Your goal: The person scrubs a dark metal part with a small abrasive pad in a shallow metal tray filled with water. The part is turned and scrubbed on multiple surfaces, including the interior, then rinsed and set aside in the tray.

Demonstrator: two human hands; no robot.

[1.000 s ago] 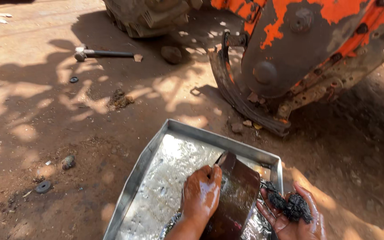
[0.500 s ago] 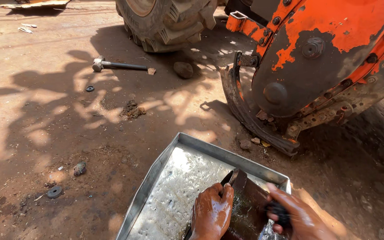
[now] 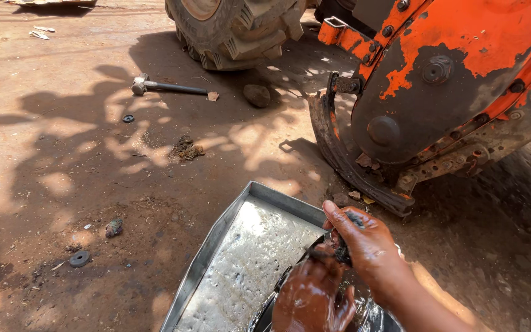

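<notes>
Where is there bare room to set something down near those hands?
The tray's shiny far-left floor is bare. Bare dirt lies between the hammer, the dirt clump and the tray. Crowded: the near corner, where the left hand and right hand grip a dark part.

Sledgehammer (image 3: 168, 87) and tractor tyre (image 3: 236, 29) far beyond the hands; rusty orange machine housing (image 3: 456, 80) just ahead; black washers (image 3: 80, 259) leftward.
</notes>
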